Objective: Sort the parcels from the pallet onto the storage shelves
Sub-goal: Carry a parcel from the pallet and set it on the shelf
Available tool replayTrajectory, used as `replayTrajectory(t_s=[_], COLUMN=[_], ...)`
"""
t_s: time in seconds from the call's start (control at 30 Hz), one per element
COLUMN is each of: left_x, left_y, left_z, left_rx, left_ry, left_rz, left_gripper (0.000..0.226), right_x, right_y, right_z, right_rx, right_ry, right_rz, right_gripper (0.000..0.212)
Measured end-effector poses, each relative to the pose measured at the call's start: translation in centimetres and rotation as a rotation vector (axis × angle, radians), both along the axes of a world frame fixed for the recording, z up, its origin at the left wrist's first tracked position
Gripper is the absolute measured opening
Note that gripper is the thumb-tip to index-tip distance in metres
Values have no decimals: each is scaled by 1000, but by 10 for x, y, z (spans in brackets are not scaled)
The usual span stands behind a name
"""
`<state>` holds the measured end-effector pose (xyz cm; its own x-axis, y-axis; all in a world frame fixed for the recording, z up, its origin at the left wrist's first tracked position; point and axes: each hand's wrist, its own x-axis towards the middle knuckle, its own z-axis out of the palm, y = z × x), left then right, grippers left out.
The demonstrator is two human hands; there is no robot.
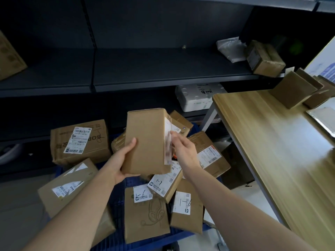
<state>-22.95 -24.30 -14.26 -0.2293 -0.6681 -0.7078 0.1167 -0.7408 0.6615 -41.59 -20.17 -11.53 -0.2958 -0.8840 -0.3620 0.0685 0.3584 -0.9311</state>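
I hold a plain brown cardboard parcel (146, 140) upright above the blue pallet (117, 238). My left hand (123, 160) grips its lower left corner, thumb on the front face. My right hand (183, 149) touches its right side, where a white shipping label sits; the fingertips are blurred. Several more labelled parcels lie on the pallet below, among them one marked 1-6 (145, 212) and a large one at the back left (79, 140). The dark metal storage shelf (163, 69) runs across in front of me.
A wooden table (272, 142) stands at the right with brown boxes (293, 89) on its far end. The shelf holds a taped box (264, 58) and a white bag (232, 48) at the right, and a box (9, 57) at the far left. A white foam box (197, 96) sits on the lower shelf.
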Motion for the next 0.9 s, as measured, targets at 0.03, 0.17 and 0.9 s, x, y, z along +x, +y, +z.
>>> replayTrajectory(t_s=[0.03, 0.17, 0.9], left_x=[6, 15, 30], left_y=[1, 6, -21], left_z=[-4, -14, 1], left_rx=[25, 34, -186], left_ry=[42, 78, -208], left_rz=[-3, -62, -495], left_gripper=[51, 49, 76], right_x=[2, 10, 1], right_y=[0, 2, -10], right_z=[-1, -9, -24], right_rx=[12, 106, 54], right_ry=[-17, -196, 196], right_rz=[2, 34, 91], right_gripper=[39, 33, 103])
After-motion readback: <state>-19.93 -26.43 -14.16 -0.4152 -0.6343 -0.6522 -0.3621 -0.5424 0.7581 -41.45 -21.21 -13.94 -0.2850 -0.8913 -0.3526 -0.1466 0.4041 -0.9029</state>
